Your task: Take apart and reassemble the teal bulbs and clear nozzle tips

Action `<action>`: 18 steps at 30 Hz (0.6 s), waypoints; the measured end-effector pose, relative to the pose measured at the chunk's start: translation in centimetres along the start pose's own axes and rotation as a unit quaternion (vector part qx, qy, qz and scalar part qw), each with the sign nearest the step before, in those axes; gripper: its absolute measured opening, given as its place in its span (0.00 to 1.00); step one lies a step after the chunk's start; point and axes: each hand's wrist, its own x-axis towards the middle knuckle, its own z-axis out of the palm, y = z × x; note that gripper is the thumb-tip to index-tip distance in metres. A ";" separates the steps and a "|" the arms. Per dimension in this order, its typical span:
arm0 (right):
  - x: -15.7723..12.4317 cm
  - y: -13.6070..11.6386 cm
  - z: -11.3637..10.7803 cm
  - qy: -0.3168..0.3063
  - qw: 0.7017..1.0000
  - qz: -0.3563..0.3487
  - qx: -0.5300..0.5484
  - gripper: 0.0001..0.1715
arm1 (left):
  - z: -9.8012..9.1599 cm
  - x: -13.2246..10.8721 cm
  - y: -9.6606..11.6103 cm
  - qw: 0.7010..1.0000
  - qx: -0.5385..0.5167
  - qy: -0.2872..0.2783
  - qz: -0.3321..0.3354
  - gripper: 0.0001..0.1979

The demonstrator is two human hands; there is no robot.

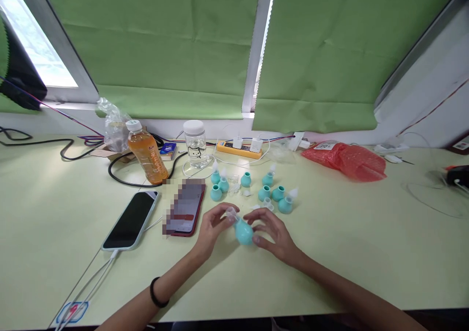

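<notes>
A teal squeeze bulb (pixel 244 232) with a clear nozzle (pixel 231 214) is tilted between my hands, low over the table. My left hand (pixel 216 226) pinches the nozzle between thumb and fingers. Curved round the bulb's right side, my right hand (pixel 273 235) has its fingers apart; the thumb tip is at the bulb's edge, and I cannot tell how firmly it touches. Beyond my hands stand several more teal bulbs, some open-topped like this bulb (pixel 245 179), others fitted with nozzles, like this bulb (pixel 285 204). Small clear plastic parts (pixel 268 204) lie among them.
Two phones, one dark-screened (pixel 131 221) and one red-edged (pixel 188 208), lie to the left. Behind are an orange drink bottle (pixel 147 152), a clear jar (pixel 196 147), a yellow power strip (pixel 238 149) and cables. A red plastic bag (pixel 346 161) lies at the right.
</notes>
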 end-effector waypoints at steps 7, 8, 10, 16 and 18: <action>4.6 0.5 -2.1 0.021 0.905 -0.165 -0.391 0.12 | -0.1 0.1 -0.3 0.993 0.093 0.067 -0.003 0.11; 5.6 0.6 -2.1 -0.006 0.883 -0.162 -0.441 0.12 | -0.1 0.1 -0.5 0.992 0.115 0.059 -0.004 0.11; 7.5 1.0 -1.6 -0.058 0.839 -0.131 -0.525 0.13 | 0.1 0.0 -0.9 0.987 0.154 0.047 0.003 0.12; 10.7 2.2 0.4 -0.130 0.784 -0.070 -0.603 0.12 | 0.2 -0.2 -0.9 0.985 0.165 0.057 0.009 0.13; 10.8 2.3 0.4 -0.131 0.786 -0.072 -0.600 0.12 | 0.0 -0.1 -0.9 0.986 0.146 0.082 0.011 0.13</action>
